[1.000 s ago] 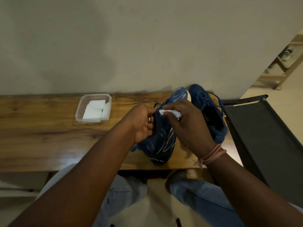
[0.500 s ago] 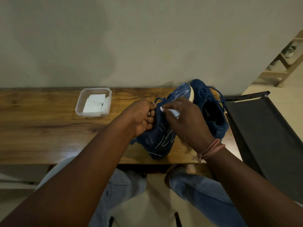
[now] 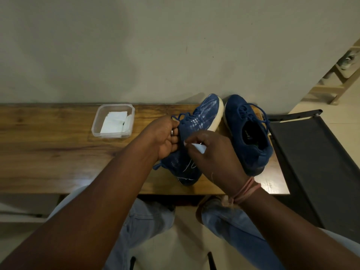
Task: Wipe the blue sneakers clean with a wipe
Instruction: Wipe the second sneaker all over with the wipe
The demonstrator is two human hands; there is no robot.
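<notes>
Two blue sneakers sit on the wooden table (image 3: 58,152). The left sneaker (image 3: 202,115) is tipped on its side, its white sole facing right. My left hand (image 3: 165,137) grips its collar on the left side. My right hand (image 3: 212,152) pinches a small white wipe (image 3: 199,147) and holds it against the sneaker's upper near the opening. The right sneaker (image 3: 247,133) stands upright beside it, laces loose, untouched.
A clear plastic tub (image 3: 97,127) with folded white wipes (image 3: 115,123) stands left of the shoes. A black fabric chair (image 3: 311,162) abuts the table's right end. The wall runs along the table's far edge. My jeans-clad knees are below the near edge.
My right hand with the wipe has slid down the left sneaker's upper toward me, uncovering more of the toe and white sole. My left hand keeps its hold.
</notes>
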